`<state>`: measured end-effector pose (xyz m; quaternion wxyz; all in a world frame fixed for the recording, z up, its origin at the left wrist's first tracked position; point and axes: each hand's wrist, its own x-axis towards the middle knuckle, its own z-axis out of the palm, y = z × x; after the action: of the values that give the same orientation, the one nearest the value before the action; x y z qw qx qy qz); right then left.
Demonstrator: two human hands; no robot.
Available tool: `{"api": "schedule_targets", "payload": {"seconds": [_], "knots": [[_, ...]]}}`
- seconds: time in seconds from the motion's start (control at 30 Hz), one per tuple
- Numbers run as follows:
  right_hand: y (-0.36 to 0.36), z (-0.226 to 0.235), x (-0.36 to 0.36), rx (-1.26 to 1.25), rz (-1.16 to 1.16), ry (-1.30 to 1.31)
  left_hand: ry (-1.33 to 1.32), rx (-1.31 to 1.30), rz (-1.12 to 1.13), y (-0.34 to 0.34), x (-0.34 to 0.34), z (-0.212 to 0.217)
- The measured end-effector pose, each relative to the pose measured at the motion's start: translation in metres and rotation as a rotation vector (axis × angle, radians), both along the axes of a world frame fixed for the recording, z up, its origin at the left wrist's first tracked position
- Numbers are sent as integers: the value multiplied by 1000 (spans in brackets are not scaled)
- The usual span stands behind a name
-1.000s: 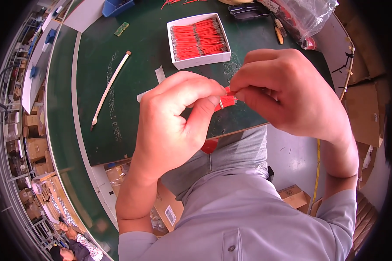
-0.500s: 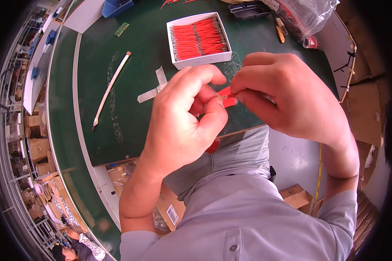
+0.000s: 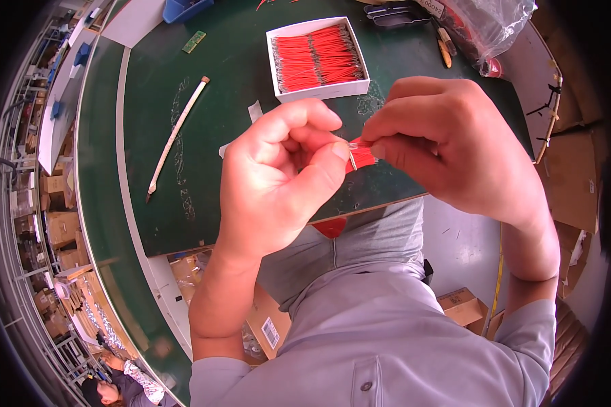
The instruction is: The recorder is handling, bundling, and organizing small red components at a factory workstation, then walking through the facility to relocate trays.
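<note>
Green tbl point(image 3: 234, 51); L hand point(image 3: 273, 166) part-open, R hand point(image 3: 448, 146) pinching red wires point(image 3: 364, 158).

Light is bright (rim bent, corners black).

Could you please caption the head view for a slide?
Left hand and right hand at a red wire bundle, near a white box of red wires on a green table.

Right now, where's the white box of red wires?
In the head view, the white box sits on the green table, near the top middle, just beyond the left hand and right hand.
</note>
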<state>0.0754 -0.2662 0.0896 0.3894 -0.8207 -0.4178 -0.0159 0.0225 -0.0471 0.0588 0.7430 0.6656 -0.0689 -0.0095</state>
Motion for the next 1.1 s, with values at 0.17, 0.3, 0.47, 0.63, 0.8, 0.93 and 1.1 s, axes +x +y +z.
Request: {"api": "schedule_targets", "payload": {"seconds": [0.17, 0.3, 0.47, 0.63, 0.8, 0.93, 1.1], "knots": [[1, -5, -1, 68, 2, 41, 4, -131, -180, 18, 6, -18], [6, -5, -1, 87, 29, -16, 119, -295, -335, 18, 8, -21], [11, -4, -4, 110, 54, -93, 194, -528, -473, 12, 10, -31], [12, -4, -7, 96, 53, -96, 225, -684, -530, 6, 7, -35], [14, -11, -9, 144, 26, -92, 288, -763, -522, 4, 5, -44], [15, -15, -11, 161, -9, -101, 317, -769, -490, 3, 5, -47], [14, -13, -15, 147, -59, -104, 319, -748, -443, 3, 2, -36]]}}
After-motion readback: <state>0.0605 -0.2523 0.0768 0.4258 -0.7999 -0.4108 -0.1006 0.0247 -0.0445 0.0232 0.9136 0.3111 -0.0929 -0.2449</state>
